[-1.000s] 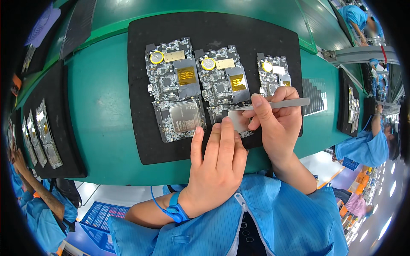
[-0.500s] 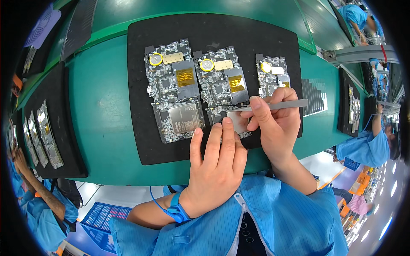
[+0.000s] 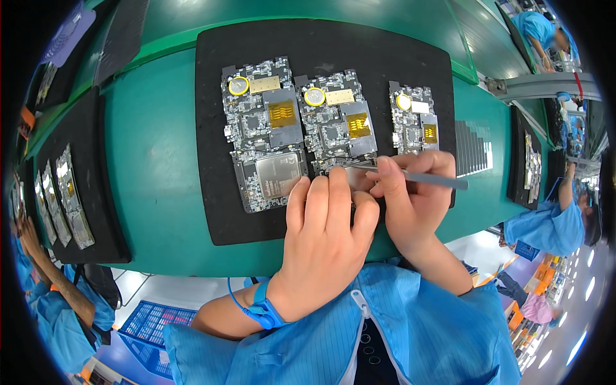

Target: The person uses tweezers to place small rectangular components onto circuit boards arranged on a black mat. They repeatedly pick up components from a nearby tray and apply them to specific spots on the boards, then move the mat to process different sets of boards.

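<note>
On a black mat (image 3: 221, 221) lie three circuit boards. The middle circuit board (image 3: 332, 131) has a coin cell, a gold-coloured plate and an amber tape patch. My left hand (image 3: 327, 231) lies over its lower end, palm down, fingers extended and slightly apart, fingertips on the board. In my right hand (image 3: 417, 196) is a pair of grey metal tweezers (image 3: 435, 180), pinched between thumb and fingers. Its tip points left at the board's lower part, near my left fingertips; the exact contact is hidden. The left circuit board (image 3: 263, 135) and right circuit board (image 3: 414, 115) lie beside it.
The mat rests on a green bench (image 3: 154, 167). A stack of thin grey strips (image 3: 473, 147) is at its right. Another black mat (image 3: 106, 192) with boards lies left. A blue wristband (image 3: 264, 308) with a cord is on my left wrist. Co-workers are at both sides.
My left fingers have bent more and shifted slightly. The outer end of the tweezers has dropped, so it slopes down to the right. More of the right board shows.
</note>
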`<action>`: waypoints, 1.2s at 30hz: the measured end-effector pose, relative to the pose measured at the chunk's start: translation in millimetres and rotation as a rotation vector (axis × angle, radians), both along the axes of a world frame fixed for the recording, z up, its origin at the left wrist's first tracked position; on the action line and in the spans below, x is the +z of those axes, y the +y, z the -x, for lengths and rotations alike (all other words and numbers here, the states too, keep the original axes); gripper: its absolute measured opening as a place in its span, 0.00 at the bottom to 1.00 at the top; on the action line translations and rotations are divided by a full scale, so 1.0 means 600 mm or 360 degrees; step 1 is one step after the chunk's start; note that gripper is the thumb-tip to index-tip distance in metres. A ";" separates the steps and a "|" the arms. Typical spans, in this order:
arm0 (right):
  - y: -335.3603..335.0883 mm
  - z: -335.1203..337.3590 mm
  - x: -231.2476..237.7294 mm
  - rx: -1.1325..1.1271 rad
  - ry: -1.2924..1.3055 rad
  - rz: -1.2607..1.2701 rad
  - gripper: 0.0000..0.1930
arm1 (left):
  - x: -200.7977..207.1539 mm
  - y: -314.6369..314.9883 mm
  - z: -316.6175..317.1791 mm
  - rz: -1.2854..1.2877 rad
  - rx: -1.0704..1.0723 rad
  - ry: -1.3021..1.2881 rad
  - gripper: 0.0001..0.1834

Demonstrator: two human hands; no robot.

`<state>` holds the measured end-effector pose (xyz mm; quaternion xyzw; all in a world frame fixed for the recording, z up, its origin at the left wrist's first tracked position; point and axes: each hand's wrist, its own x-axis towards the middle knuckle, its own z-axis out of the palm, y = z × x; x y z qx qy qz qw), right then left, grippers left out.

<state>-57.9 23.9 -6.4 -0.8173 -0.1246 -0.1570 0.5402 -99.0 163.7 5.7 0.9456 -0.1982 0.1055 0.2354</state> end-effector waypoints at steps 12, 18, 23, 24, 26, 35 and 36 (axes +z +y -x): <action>0.012 0.008 -0.008 0.0190 -0.0092 -0.0197 0.15 | 0.001 0.007 0.036 0.0039 0.0010 -0.0031 0.19; 0.007 0.006 0.002 0.0289 -0.0230 0.0232 0.14 | -0.002 0.008 0.037 0.0005 0.0038 -0.0074 0.18; -0.008 0.024 0.026 0.0147 0.0159 -0.0499 0.13 | 0.011 0.002 0.035 -0.0053 0.0048 -0.0004 0.18; -0.017 0.024 0.041 -0.0007 0.0232 -0.0612 0.13 | 0.019 0.002 0.034 -0.0074 0.0056 0.0038 0.19; -0.062 0.003 0.052 -0.0075 0.0179 -0.0967 0.12 | 0.038 -0.003 0.025 -0.0155 0.0054 0.0088 0.20; -0.372 -0.148 0.024 -0.0549 0.0512 -0.0423 0.13 | 0.048 -0.188 -0.099 -0.0254 -0.0829 -0.0279 0.29; -0.373 -0.151 0.024 -0.0502 0.0542 -0.0400 0.12 | 0.029 -0.216 -0.114 -0.0229 -0.0861 -0.0270 0.30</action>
